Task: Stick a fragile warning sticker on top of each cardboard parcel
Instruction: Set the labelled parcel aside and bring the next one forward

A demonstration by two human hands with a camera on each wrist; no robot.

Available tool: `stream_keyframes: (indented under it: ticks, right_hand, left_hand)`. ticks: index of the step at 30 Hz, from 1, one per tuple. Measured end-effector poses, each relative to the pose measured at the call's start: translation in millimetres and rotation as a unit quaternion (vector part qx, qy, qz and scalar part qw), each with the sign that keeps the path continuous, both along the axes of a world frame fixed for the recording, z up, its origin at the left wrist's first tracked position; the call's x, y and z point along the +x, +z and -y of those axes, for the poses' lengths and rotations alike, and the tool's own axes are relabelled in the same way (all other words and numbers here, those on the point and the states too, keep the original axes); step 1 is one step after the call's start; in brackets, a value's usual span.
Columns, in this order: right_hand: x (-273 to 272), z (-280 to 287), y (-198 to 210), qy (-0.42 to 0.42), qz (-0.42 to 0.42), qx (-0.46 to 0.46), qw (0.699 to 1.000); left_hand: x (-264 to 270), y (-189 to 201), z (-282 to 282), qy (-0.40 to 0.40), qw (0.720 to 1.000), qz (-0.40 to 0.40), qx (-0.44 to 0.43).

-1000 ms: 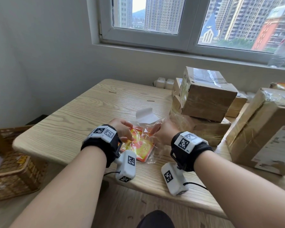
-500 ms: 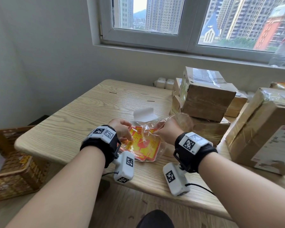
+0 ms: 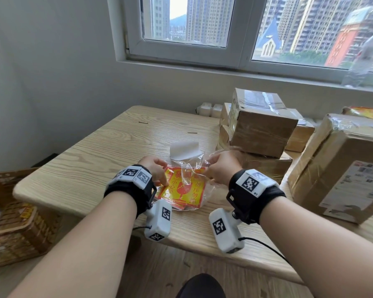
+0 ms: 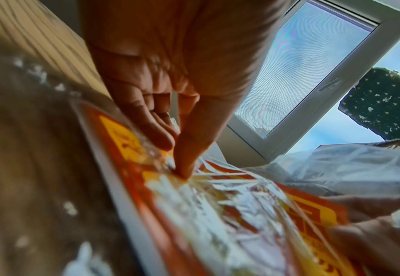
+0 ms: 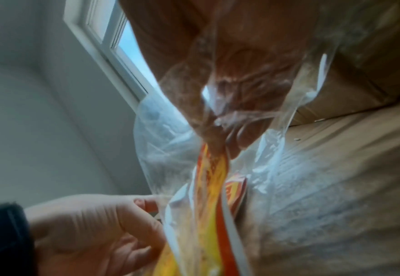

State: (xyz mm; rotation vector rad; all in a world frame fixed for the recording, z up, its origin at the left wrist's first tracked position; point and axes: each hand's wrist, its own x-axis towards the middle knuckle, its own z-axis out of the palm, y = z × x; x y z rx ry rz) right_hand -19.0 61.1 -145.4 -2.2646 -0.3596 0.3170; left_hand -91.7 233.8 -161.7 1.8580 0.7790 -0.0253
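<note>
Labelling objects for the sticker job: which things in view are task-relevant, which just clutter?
In use: fragile stickers, clear plastic bag, stacked cardboard parcels, large parcel, left hand, right hand.
Lying about: white backing paper, wicker basket, wooden table.

Right hand point(image 5: 229, 78) sits inside a clear plastic bag point(image 5: 170, 130), fingers pinched on the top edge of a red-and-yellow sticker point(image 5: 212, 177). More stickers behind it, blurred. Left hand point(image 5: 95, 229) lower left, fingertips on the bag's side, black wrist strap point(image 5: 3, 239). Cardboard parcel point(image 5: 364, 84) upper right, white window frame point(image 5: 104, 46) upper left.
</note>
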Motion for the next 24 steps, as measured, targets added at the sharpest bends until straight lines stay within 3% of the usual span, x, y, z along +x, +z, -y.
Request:
stream_keyframes:
  ticks: [6, 14, 20, 24]
  right_hand:
    - [-0.7, -0.2, 1.1, 0.023, -0.05, 0.01, 0.998]
    - [4.6, -0.1, -2.0, -0.027, -0.016, -0.024, 0.999]
    - [-3.8, 5.4, 9.5, -0.007, 0.051, -0.03, 0.998]
    - [-12.9, 18.4, 28.9, -0.017, 0.055, 0.017, 0.998]
  left_hand:
    - [-2.2, 1.6, 1.8, -0.005, 1.0, -0.006, 0.01]
    - [-1.3, -3.2, -2.7, 0.012, 1.0, -0.011, 0.024]
    - [1.8, -4.4, -5.0, -0.002, 0.996, -0.024, 0.084]
    - [3.7, -7.3, -6.0, -0.003, 0.993, -0.041, 0.111]
